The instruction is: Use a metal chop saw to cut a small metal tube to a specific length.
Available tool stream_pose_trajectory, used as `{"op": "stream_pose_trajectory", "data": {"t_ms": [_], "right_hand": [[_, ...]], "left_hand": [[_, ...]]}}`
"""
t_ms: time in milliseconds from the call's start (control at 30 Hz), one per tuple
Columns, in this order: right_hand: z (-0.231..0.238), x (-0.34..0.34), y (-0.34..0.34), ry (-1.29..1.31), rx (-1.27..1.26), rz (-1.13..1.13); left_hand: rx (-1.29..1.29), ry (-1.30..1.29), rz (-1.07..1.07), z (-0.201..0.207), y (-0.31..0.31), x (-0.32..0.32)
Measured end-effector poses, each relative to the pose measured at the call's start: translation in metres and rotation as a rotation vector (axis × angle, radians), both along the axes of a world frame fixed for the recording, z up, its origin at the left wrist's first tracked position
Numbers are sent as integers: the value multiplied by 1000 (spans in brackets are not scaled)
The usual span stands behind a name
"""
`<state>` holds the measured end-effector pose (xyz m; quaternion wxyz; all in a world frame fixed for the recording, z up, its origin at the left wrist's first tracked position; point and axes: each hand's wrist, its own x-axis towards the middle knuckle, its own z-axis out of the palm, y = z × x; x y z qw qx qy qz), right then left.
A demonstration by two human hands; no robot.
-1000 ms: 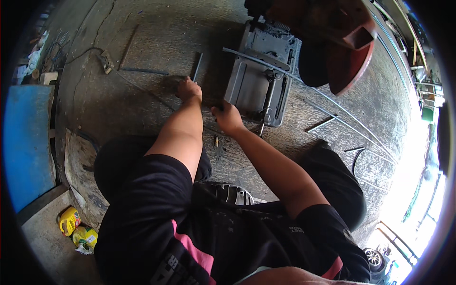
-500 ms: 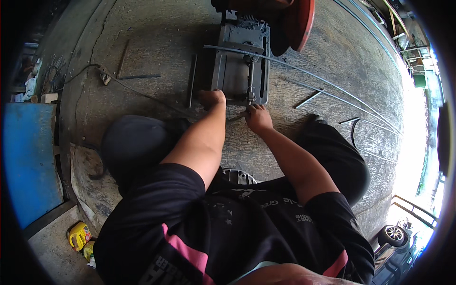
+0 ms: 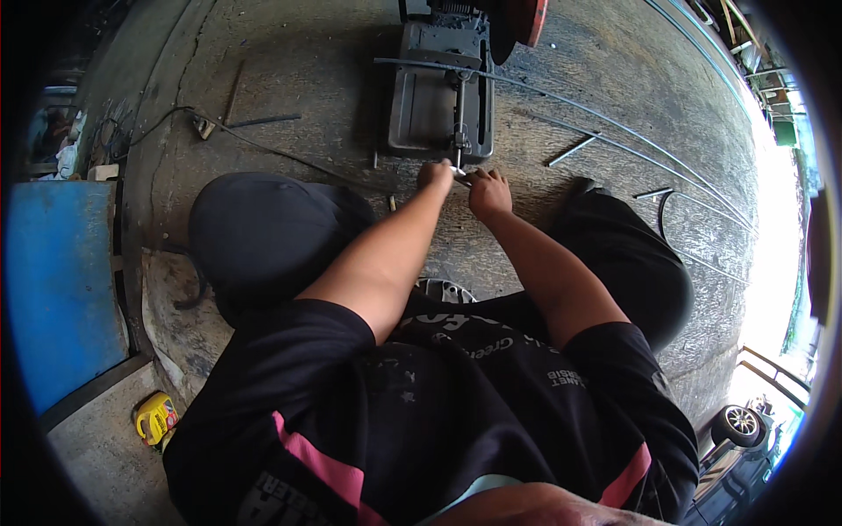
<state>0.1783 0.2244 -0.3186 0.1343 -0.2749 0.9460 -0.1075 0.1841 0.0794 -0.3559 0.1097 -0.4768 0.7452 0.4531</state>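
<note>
A cut-off saw stands on the floor ahead of me, its dark metal base (image 3: 423, 118) nearest and part of its red blade guard (image 3: 528, 19) at the top edge. Across the base lies a long thin metal bar (image 3: 548, 90), running off to the right. A clamp screw (image 3: 460, 110) points toward me. Just below its near end, my left hand (image 3: 436, 177) is closed by a small slim piece with a pale part (image 3: 457, 170), too small to name. My right hand (image 3: 488, 193) is close beside it, fingers curled around something hidden.
Thin metal rods (image 3: 640, 163) and a short cut piece (image 3: 572, 150) lie to the right. A cable (image 3: 289, 156) crosses the floor on the left, near a dark rod (image 3: 263, 120). A blue panel (image 3: 63, 289) and a yellow container (image 3: 156, 418) are farther left.
My left hand has moved right, up to my right hand. The right hand has shifted slightly right. The dark strip left of the base no longer shows there. The saw sits higher in view.
</note>
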Motion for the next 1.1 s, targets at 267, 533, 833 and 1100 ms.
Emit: {"op": "stream_pose_trajectory", "data": {"t_ms": [267,533,833,1100], "right_hand": [[-24,-30,37,-448,347,-53],[37,7,6,104,-1,120],[25,0,19,-225,244,-162],[14,12,16,-402,554,136]], "left_hand": [[-334,570,-619,23,37,42],[93,-29,151,-4,3,27],[-83,-41,276,7,30,12],[-149,147,-63,24,20,22]]}}
